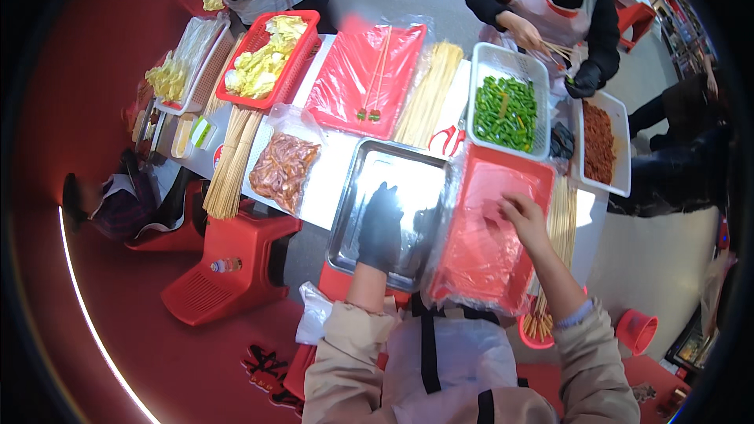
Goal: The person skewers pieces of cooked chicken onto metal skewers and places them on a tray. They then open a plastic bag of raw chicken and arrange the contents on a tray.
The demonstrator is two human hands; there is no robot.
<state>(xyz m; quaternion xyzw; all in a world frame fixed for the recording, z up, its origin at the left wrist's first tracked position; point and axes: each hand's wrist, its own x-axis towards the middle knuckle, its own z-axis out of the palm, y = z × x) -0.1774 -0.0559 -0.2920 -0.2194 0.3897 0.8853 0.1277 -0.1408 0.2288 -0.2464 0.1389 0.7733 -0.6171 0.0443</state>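
My left hand, in a dark glove, reaches over a shallow metal tray. Its fingers point away from me, with nothing seen in them. The tray looks bare and shiny. To its right lies a red plastic tray wrapped in clear film. Above that tray's right side is my bare right hand, fingers loosely bent and no object visible in it. Whether it touches the film I cannot tell. Beyond the metal tray, a second film-covered red tray carries two skewers with small green and dark pieces.
A white basket holds cut green peppers; red scissors lie beside it. Minced filling, bagged meat, cabbage leaves and bamboo skewers surround the trays. A person holds skewers opposite. Red stools stand left.
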